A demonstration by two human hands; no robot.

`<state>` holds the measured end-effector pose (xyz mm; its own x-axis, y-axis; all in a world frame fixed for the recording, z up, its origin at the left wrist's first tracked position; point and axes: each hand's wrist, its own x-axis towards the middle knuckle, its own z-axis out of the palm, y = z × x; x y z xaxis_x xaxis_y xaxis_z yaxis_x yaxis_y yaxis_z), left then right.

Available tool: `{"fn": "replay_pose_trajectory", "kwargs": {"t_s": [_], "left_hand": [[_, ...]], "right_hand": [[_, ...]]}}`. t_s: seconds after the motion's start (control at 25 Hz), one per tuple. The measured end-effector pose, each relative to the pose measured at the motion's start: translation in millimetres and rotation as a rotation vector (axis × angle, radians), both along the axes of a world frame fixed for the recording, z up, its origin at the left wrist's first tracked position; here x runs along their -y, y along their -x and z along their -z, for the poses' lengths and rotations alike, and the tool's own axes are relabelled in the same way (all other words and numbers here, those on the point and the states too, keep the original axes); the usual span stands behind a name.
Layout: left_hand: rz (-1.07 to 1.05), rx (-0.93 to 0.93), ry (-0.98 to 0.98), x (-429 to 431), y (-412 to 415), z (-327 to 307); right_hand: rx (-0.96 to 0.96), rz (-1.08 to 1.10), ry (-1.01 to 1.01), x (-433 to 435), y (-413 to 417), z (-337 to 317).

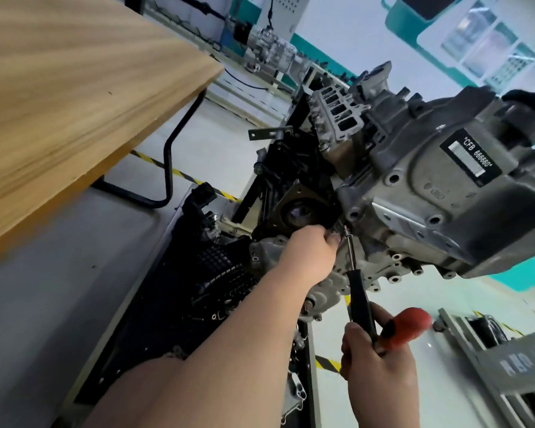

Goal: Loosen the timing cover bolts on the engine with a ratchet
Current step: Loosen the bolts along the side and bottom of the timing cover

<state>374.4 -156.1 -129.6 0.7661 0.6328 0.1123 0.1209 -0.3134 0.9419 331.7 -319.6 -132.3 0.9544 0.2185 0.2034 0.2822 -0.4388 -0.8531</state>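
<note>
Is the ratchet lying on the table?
No, the right hand grips the ratchet by its handle, with its tip up at the engine.

Grey engine (414, 196) with ratchet (357, 298) applied, right of centre.
Black shaft, red grip end lowest; tilted, head against the casting's lower-left edge.

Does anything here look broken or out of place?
Nothing looks damaged. The engine is partly stripped, with open ports showing, and small loose parts lie in the black tray under it. Left hand and right hand hold the ratchet. The slant is likely just the tilted head camera.
</note>
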Motion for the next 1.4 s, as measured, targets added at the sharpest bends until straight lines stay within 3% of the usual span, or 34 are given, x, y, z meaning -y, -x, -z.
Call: {"fn": "replay_pose_trajectory", "kwargs": {"t_s": [0.12, 0.4, 0.6, 0.72, 0.88, 1.12, 1.4], "left_hand": [[-0.022, 0.007, 0.097, -0.7, -0.5, -1.1], [-0.084, 0.184, 0.599, -4.8, -2.5, 1.2], [0.009, 0.479, 1.183, -9.2, -8.7, -16.9], [-0.001, 0.662, 1.402, -10.6, -22.6, -32.4], [-0.155, 0.768, 1.526, -14.9, -37.4, -39.3], [-0.227, 0.873, 1.536, -13.1, -35.8, -50.3], [-0.237, 0.927, 1.498, -21.1, -33.0, -60.3]], "right_hand": [[0.03, 0.043, -0.038, -4.7, -0.2, 0.4], [0.108, 0.017, 0.037, -19.2, -15.9, -2.5], [0.154, -0.01, 0.019, -15.1, -17.1, 13.6], [0.268, -0.044, -0.046, -12.0, -17.3, 8.3], [0.061, -0.119, -0.103, 5.4, -34.7, 2.5], [0.107, -0.133, -0.023, 24.9, -36.2, 4.4], [0.021, -0.16, -0.003, 36.0, -43.9, 26.8]]}}
